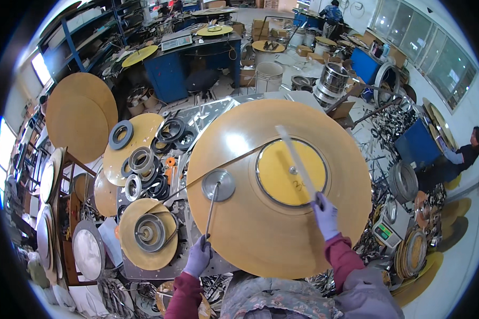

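A large tan round disc (234, 234) lies before me, with a smaller yellow disc (277, 165) set on it inside a metal ring. My left hand (199, 257), in a pale lilac glove, is closed around a thin metal rod (213, 208). The rod's far end meets the middle of a grey metal disc (224, 186) on the tan surface. In my gloved right hand (325, 216) is a long flat pale bar (300, 164), slanting over the yellow disc; motion blurs it slightly. A dark narrow strip (239, 158) runs from the yellow disc's edge leftward past the grey disc.
On the left stand a tan disc with a coiled metal ring (150, 232) and several black and grey rings (171, 129). Metal scraps and a scale (387, 232) with a green display are at right. A person (463, 154) sits at far right; another person (331, 17) is behind.
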The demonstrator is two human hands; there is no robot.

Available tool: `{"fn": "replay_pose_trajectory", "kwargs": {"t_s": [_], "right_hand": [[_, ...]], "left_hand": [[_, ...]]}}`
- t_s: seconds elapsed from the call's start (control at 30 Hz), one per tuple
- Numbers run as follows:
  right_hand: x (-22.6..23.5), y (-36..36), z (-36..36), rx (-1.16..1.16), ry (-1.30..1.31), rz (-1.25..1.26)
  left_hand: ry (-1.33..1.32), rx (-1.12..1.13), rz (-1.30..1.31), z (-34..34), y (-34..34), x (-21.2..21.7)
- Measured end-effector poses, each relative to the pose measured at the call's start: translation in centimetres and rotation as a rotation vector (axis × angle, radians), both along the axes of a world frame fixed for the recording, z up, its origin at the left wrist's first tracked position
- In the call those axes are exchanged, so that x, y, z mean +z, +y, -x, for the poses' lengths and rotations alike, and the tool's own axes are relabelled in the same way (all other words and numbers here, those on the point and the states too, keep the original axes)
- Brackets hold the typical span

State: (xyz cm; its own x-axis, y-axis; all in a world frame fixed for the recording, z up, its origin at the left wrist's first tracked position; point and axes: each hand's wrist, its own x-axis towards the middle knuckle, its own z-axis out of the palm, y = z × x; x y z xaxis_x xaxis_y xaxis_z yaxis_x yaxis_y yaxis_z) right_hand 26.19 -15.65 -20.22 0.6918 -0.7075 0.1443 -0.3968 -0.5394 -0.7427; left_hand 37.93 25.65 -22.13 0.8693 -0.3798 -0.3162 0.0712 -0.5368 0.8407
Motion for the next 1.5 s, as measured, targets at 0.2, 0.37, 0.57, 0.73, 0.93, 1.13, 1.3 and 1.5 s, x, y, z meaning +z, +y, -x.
{"fn": "replay_pose_trajectory", "kwargs": {"t_s": [0.2,0.37,0.57,0.73,0.93,1.13,1.3,1.5], "right_hand": [[-1.2,1.5,-5.0,0.045,0.321,0.161],[-1.0,2.8,-5.5,0.091,0.431,0.226],[-1.0,3.0,-5.4,0.125,0.382,0.227],[-1.3,2.6,-5.0,0.097,0.365,0.220],[-1.6,1.2,-4.8,0.076,0.410,0.217],[0.3,2.7,-4.7,0.096,0.420,0.209],[-0.4,3.1,-5.0,0.108,0.429,0.229],[-1.7,2.6,-5.0,0.067,0.352,0.270]], "left_hand": [[-0.033,-0.100,-0.126,1.7,-0.9,-1.9],[-0.052,-0.135,-0.182,3.6,-2.4,0.1],[-0.173,-0.195,-0.275,3.4,-2.8,0.4],[-0.165,-0.208,-0.271,3.1,-3.0,0.2],[-0.206,-0.202,-0.352,2.6,-3.3,-1.4],[-0.192,-0.186,-0.299,2.7,-3.3,0.0],[-0.206,-0.199,-0.282,2.7,-3.0,-0.7],[-0.153,-0.177,-0.306,3.5,-3.0,-0.1]]}}
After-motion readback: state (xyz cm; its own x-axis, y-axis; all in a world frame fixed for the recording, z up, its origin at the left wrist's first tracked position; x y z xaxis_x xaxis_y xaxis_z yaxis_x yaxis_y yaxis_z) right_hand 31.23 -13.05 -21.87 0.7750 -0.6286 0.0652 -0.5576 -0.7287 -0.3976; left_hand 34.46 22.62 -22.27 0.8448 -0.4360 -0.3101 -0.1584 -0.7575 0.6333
